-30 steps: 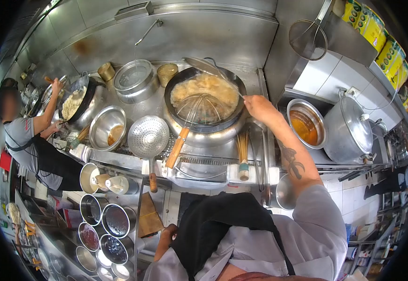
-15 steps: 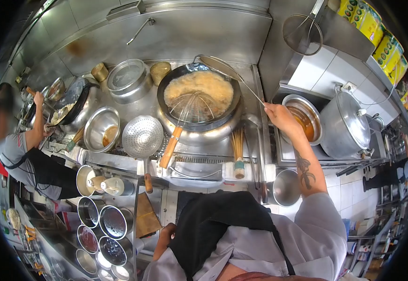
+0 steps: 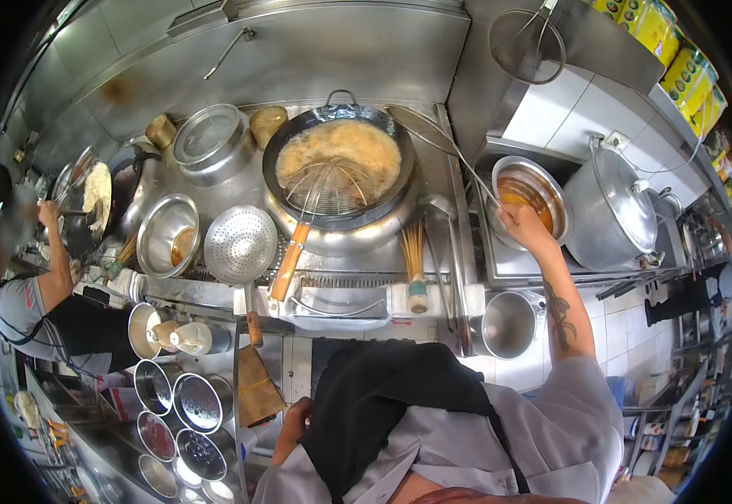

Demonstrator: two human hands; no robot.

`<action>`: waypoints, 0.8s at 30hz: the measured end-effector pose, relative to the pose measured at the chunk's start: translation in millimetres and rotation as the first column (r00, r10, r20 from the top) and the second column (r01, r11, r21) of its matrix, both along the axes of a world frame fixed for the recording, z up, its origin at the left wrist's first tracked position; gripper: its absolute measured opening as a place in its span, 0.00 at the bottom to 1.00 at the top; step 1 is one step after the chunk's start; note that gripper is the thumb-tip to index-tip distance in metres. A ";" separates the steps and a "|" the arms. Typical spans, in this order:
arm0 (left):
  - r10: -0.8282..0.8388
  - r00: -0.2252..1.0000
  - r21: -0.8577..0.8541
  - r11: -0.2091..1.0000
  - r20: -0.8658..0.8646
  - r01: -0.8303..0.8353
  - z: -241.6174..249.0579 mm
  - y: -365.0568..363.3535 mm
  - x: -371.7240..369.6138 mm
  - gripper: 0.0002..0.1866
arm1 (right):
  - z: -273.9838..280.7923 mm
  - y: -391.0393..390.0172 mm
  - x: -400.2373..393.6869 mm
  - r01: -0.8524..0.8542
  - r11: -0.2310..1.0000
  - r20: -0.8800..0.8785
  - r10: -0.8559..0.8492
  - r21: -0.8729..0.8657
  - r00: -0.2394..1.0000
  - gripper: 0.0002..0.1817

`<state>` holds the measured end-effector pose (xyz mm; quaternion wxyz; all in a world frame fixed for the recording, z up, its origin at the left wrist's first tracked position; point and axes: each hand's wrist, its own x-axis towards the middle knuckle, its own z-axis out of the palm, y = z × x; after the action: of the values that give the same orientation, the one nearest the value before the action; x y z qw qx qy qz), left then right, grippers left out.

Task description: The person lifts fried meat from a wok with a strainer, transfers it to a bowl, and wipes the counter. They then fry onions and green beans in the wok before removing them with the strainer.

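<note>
My right hand is closed around the long handle of a round fine-mesh skimmer. The skimmer's mesh end is beside the wok's right rim, and my hand is over the near edge of a steel bowl of brown-orange liquid. In the wok, pale food bubbles in oil. A wire strainer with a wooden handle lies across the wok's front. My left hand is low at my side by the apron, its fingers curled; part of it is hidden, so what it holds, if anything, does not show.
A perforated ladle, a steel bowl and a bamboo brush sit along the stove. A lidded pot stands right. Several sauce tins are at lower left. A co-worker handles a pan at far left.
My right hand has moved right and down with the skimmer, from the wok's right edge to over the bowl. The skimmer has drawn away from above the wok. The co-worker's pan is now tipped up.
</note>
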<state>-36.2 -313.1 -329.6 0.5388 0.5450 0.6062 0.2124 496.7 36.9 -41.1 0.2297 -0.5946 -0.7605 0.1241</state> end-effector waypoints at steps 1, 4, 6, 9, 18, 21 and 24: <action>0.026 0.987 0.135 0.990 0.159 -0.048 22.5 5.3 5.6 0.12 | -0.6 -2.0 2.3 0.016 1.000 -0.013 -0.016 -0.012 1.000 0.16; -0.016 0.999 0.027 1.000 0.029 0.015 55.0 19.6 9.7 0.13 | -1.5 -1.9 -1.7 0.021 0.999 0.008 -0.021 0.039 1.000 0.16; -0.031 1.000 -0.015 0.999 -0.004 0.031 64.7 28.3 12.9 0.12 | -2.7 -0.8 -12.8 0.016 0.999 -0.036 -0.014 0.050 0.999 0.16; -0.054 0.994 -0.138 0.990 -0.096 0.041 75.5 38.7 17.8 0.09 | -8.0 5.8 -22.6 -0.007 0.999 -0.094 0.012 0.049 0.995 0.16; 0.003 0.995 -0.144 0.989 -0.102 -0.018 103.3 25.5 26.3 0.07 | -39.7 7.3 -49.4 0.088 0.988 -0.277 -0.119 -0.124 0.953 0.18; -0.031 0.987 -0.133 0.991 -0.158 0.010 55.9 -27.5 -5.3 0.08 | -51.1 9.7 -59.0 0.126 0.966 -0.341 -0.200 -0.226 0.918 0.18; -0.059 0.977 -0.119 0.992 -0.205 0.035 29.1 -19.7 -3.5 0.08 | -62.8 15.2 -59.5 0.020 0.996 -0.342 -0.049 -0.088 0.939 0.19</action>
<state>-39.8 -332.8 -300.5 0.5077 0.5466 0.6575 0.1061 437.2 52.1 -103.8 0.3359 -0.5860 -0.6924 0.2536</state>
